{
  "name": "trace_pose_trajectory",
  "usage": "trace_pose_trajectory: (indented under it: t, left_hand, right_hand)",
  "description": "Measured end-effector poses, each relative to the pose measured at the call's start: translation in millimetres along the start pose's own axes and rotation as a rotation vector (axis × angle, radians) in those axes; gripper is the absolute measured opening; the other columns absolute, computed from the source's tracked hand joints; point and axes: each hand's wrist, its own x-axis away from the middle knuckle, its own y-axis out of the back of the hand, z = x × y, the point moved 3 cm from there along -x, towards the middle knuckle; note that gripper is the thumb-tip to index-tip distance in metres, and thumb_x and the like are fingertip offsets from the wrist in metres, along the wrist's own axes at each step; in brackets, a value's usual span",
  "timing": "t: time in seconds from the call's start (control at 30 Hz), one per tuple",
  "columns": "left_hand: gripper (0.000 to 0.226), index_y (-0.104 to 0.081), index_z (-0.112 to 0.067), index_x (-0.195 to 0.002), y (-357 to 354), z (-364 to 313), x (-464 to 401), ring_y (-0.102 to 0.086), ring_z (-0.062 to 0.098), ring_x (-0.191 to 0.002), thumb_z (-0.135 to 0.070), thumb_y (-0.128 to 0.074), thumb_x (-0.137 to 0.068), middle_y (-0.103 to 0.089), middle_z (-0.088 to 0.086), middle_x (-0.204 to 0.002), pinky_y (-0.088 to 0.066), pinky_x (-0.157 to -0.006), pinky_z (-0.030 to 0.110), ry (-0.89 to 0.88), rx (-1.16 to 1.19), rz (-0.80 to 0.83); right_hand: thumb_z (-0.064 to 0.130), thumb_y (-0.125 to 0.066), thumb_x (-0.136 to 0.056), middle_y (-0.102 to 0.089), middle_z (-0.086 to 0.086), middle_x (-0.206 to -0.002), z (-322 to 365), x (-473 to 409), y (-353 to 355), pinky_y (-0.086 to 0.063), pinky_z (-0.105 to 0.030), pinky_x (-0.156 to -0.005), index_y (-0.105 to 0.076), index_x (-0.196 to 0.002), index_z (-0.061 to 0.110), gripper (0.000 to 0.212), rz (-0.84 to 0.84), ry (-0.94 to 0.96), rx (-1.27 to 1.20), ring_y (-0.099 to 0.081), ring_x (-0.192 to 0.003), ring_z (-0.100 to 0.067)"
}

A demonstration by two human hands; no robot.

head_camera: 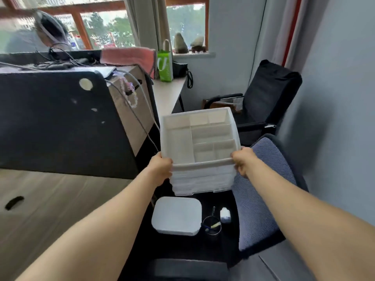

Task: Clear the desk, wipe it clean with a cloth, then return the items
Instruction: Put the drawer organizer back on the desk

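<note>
Head view is filled on the left by a wood-grain desk (50, 199), with a dark partition (50, 122) standing behind it and a window (105, 23) beyond. A grey wall (334, 98) closes the right side. A black chair (269, 98) is seen near the far corner, and a blue mesh chair (257, 189) stands just right of the desk. A pink towel (129, 56) is draped over the partition top, and a green bag (164, 66) stands beside it. A second person's head (50, 29) is seen past the partition.

Both arms are stretched forward. The left hand (161, 169) grips the near left corner of a white organiser (199, 149); the right hand (242, 161) grips its near right corner, fingers curled under the rim.

The organiser is held in the air between desk and mesh chair, above the dark floor. Its open top is split into several compartments, and drawer fronts are seen on its near face. Below it lie a white box (176, 214), a wire cup (211, 225) and a small bottle (225, 214).
</note>
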Motion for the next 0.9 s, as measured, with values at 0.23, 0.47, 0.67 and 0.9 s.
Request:
trace_pose_trajectory:
  t: [0.23,0.47,0.67,0.9]
  left_hand:
    - [0.038,-0.047,-0.008,-0.128,82,21,90,-0.050,0.033,-0.116,0.000,-0.044,-0.091,-0.050,0.013,-0.127,-0.050,-0.086,0.041,0.065,0.029,-0.081]
    - [0.037,-0.043,-0.004,-0.130,190,55,147,-0.052,0.037,-0.116,0.001,-0.045,-0.093,-0.048,0.016,-0.127,-0.051,-0.082,0.042,0.121,0.027,-0.220]
    - [0.042,-0.040,0.001,-0.132,307,83,183,-0.051,0.039,-0.116,0.006,-0.048,-0.090,-0.044,0.020,-0.131,-0.050,-0.091,0.047,0.237,0.096,-0.406]
    - [0.041,-0.038,0.004,-0.134,406,113,196,-0.052,0.040,-0.117,0.002,-0.047,-0.093,-0.044,0.024,-0.133,-0.050,-0.092,0.041,0.266,0.192,-0.572]
  right_hand:
    - [0.000,-0.044,-0.092,-0.054,-0.019,-0.120,12,97,-26,-0.047,-0.037,-0.090,-0.046,-0.132,-0.002,0.040,0.167,0.002,0.139,-0.054,-0.100,-0.028]
    - [-0.001,-0.041,-0.090,-0.051,-0.016,-0.102,24,171,-117,-0.049,-0.033,-0.066,-0.051,-0.117,-0.004,0.029,0.311,0.046,0.260,-0.056,-0.092,-0.029]
    - [0.002,-0.041,-0.086,-0.050,-0.015,-0.088,48,226,-236,-0.048,-0.039,-0.071,-0.049,-0.096,0.003,0.013,0.469,0.159,0.323,-0.059,-0.087,-0.035]
    - [0.005,-0.044,-0.085,-0.050,-0.011,-0.077,74,268,-358,-0.044,-0.030,-0.058,-0.051,-0.094,0.004,0.012,0.553,0.248,0.356,-0.052,-0.065,-0.024]
